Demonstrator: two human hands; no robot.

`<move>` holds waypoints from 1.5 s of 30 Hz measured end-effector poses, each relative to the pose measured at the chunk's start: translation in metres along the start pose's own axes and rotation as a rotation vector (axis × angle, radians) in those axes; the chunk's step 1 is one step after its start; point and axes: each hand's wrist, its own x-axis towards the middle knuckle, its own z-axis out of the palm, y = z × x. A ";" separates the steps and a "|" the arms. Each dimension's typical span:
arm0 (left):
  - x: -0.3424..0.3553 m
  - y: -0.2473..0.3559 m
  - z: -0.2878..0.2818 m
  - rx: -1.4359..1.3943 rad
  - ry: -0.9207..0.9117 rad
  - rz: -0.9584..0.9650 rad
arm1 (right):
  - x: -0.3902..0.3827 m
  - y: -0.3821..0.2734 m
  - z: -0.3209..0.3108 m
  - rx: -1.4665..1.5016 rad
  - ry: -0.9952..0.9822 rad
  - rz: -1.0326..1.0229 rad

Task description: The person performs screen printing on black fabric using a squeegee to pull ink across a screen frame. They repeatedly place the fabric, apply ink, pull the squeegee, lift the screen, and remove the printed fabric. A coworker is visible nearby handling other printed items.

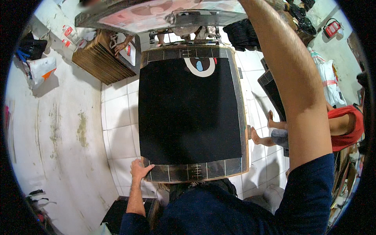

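Observation:
A black fabric panel (188, 113) lies flat on a dark printing board (178, 172) marked with pale grid lines. Along the panel's far edge is a printed cartoon eye (201, 66) in cream, brown and light blue. My left hand (141, 170) rests at the board's near left corner beside the fabric, its thumb spread onto the board. Stretched far forward, my right arm (297, 78) reaches the raised printing screen (137, 17) at the top of the view. The right hand itself is beyond the picture's edge, so what it touches is hidden.
At the far left, another person's hand (123, 45) is by a stack of brown boards (102, 58). A person in a red shirt (348, 129) sits low on the right. A dark box (125, 213) stands near my left arm; a fire extinguisher (332, 28) hangs on the wall.

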 end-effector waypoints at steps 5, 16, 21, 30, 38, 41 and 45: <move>0.040 0.117 -0.104 -0.527 0.227 0.317 | -0.067 0.029 0.023 0.097 -0.032 0.038; 0.065 0.213 -0.079 -1.684 -0.034 -0.330 | -0.317 0.120 0.188 0.209 -0.039 -0.163; 0.101 0.148 -0.016 -1.360 -0.267 -0.311 | -0.246 0.153 0.272 0.109 -0.169 -0.237; 0.099 0.141 0.026 -0.475 0.719 -0.060 | -0.043 0.172 0.391 -0.211 -0.262 -0.402; 0.114 0.142 0.052 -0.378 0.858 -0.091 | -0.049 0.179 0.381 -0.037 -0.293 -0.449; 0.113 0.143 0.050 -0.419 0.828 -0.147 | -0.049 0.176 0.390 -0.076 -0.279 -0.408; 0.112 0.145 0.049 -0.417 0.845 -0.119 | -0.050 0.176 0.409 -0.120 -0.311 -0.402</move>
